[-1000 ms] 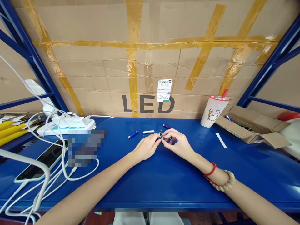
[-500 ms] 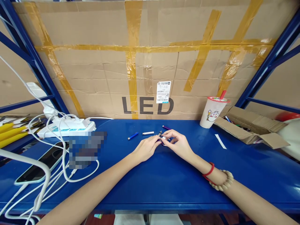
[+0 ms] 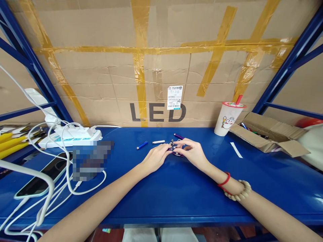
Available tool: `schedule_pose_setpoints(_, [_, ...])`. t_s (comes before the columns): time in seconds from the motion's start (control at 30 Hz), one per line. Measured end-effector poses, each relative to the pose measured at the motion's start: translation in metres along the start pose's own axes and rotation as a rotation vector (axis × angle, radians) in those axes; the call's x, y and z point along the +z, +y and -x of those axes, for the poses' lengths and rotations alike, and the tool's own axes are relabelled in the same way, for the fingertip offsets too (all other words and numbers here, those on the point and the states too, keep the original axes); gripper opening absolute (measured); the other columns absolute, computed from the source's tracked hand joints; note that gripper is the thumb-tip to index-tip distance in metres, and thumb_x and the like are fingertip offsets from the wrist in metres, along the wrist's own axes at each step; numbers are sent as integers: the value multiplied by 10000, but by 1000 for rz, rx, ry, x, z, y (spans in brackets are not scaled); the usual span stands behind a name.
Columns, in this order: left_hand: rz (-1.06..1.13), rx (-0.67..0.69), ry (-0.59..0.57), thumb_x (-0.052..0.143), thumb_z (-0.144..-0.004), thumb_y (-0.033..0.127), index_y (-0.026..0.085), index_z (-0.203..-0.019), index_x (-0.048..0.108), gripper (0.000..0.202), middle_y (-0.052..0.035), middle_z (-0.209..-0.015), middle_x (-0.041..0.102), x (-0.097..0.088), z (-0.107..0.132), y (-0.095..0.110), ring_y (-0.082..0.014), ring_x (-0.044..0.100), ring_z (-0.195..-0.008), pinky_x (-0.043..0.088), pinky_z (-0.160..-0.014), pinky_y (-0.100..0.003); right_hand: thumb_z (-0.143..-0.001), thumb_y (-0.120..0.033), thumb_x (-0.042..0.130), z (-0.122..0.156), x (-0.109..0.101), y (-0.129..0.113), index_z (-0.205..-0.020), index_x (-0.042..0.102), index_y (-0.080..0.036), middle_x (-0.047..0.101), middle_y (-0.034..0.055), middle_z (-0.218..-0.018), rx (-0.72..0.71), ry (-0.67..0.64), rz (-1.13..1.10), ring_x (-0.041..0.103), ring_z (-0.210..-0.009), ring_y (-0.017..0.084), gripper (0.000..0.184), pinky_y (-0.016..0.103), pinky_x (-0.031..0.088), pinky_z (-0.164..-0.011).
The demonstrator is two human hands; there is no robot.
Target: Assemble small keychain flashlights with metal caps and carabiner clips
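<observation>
Fingers of the left hand (image 3: 154,158) and right hand (image 3: 194,154) are pinched on a small metal piece (image 3: 172,145), held between them over the blue table (image 3: 161,195); its exact shape is hidden. If the grip were loosened, so tiny a part could easily be dropped. Smooth, round blue (image 3: 142,145), silver (image 3: 158,142) and purple tubes (image 3: 178,136) could be set rolling by a stray knuckle. Behind, creased cardboard (image 3: 98,87) is crossed by glossy tape (image 3: 139,74).
</observation>
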State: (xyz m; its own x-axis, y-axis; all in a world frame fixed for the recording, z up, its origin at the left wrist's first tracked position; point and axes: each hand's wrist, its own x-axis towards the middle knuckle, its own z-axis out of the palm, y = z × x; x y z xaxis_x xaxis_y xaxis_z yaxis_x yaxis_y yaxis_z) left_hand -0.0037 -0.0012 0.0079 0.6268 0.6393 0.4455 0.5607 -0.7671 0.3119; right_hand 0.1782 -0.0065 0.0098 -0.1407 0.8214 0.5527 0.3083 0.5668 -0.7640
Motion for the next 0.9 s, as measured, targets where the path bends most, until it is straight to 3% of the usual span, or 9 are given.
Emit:
schedule_pose_setpoints(0.17, [-14,48,36,322,-937,244,168,-994,505,206,-54,-993,607,3,0,-3,-175,571,-923,460,-806,-302,-617,-340,744,2,1,4,-688,701,-172,637,42,-693,12,-42,-47,593,-611,142,188,244,510,-527])
schedule_pose_setpoints(0.37, [-55,99,80,289,-943,258,150,-1016,508,254,-73,-993,611,3,1,-3,-188,567,-918,471,-804,-326,-691,-341,683,2,1,0,-745,705,-177,609,38,-701,44,-90,-129,584,-601,127,174,219,520,-478])
schedule_pose_setpoints(0.67, [-104,215,88,289,-944,261,132,-1070,528,299,-89,-961,635,6,5,-6,-183,596,-879,488,-773,-314,-568,-377,751,-1,-3,4,-647,685,-137,634,25,-634,255,-190,-159,523,-454,79,262,182,476,-393])
schedule_pose_setpoints(0.9, [-31,172,47,334,-933,237,164,-1093,505,245,-57,-1038,630,3,6,-5,-162,590,-942,471,-825,-281,-575,-416,735,4,2,5,-629,661,-128,599,9,-539,322,-190,-118,487,-424,73,303,178,425,-365])
